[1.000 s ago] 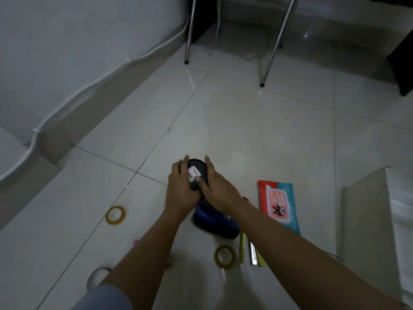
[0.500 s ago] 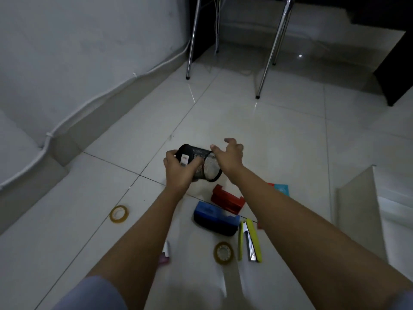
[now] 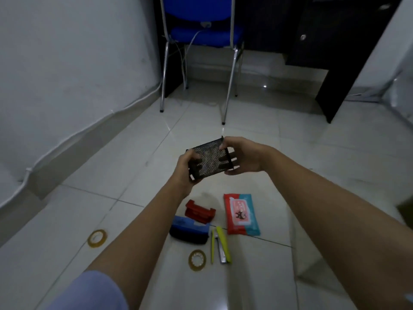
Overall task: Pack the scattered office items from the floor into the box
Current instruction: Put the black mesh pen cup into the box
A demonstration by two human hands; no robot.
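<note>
Both hands, left (image 3: 186, 167) and right (image 3: 242, 156), grip the mesh cup (image 3: 211, 159) by its ends, fingers closed, above open tile floor (image 3: 257, 135).

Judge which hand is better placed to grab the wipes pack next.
Right, probably. Both hands, left hand and right hand, hold the mesh pen cup, but the wipes pack lies below the right one.

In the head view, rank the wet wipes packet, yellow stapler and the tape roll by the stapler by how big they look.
1. Red and blue wet wipes packet
2. Yellow stapler
3. Amber tape roll
All lie at similar distance on the floor, so the order looks reliable.
</note>
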